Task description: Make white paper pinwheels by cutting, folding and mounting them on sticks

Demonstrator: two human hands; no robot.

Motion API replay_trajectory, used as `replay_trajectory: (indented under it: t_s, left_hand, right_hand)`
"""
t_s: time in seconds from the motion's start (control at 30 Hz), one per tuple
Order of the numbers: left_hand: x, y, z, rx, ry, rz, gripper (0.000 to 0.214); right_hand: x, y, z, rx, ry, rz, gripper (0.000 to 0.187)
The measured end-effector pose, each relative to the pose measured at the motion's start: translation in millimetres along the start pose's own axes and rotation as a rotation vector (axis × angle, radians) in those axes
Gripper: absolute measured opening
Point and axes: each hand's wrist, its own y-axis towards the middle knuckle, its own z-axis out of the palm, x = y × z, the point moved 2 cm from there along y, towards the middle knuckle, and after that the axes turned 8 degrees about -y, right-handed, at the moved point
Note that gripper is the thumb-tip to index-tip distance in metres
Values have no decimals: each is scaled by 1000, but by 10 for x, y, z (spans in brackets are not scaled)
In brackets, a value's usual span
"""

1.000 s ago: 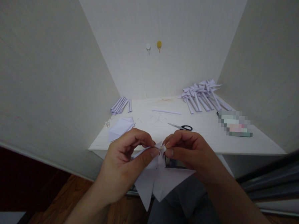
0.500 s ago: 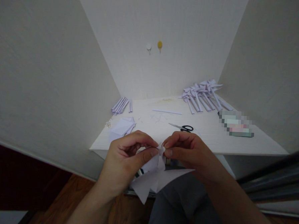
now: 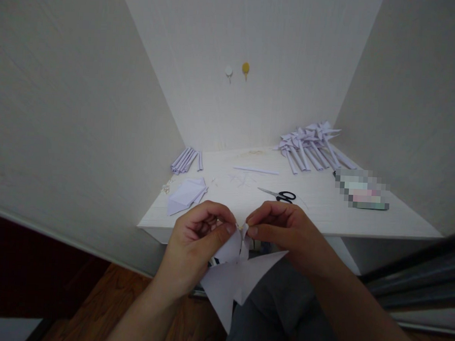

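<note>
Paper pinwheel (image 3: 221, 291) above our lap, before the white desktop (image 3: 324, 211) — apparently only partly formed.
Our left hand (image 3: 193, 242) and right hand (image 3: 291, 234) pinch its upper folds, fingertips narrowed around the paper; the lower blades spread free. Beyond lie scissors (image 3: 286, 195) and a lone paper stick (image 3: 256, 170); the stick-mounted pinwheels (image 3: 308, 147) at back right look done — rolled sticks (image 3: 184, 160) and paper sheets (image 3: 184, 196) at left seem unused.

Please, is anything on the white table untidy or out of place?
Somewhat: thin pale scraps are scattered left of the scissors, unlike the gathered paper tubes farther left. A brownish mark also shows near the back of the table.
</note>
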Motion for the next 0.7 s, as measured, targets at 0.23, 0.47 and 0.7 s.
replay_trajectory:
  t_s: [0.23, 0.47, 0.7]
  left_hand:
    - [-63, -15, 3, -11, 169, 89, 5]
    - [-51, -7, 1, -34, 290, 151, 8]
    - [-78, 4, -12, -18, 484, 259, 9]
  right_hand:
    - [16, 3, 9, -9, -25, -10, 14]
    - [13, 11, 2, -54, -61, 20, 11]
    - [23, 12, 8, -91, -132, 10, 14]
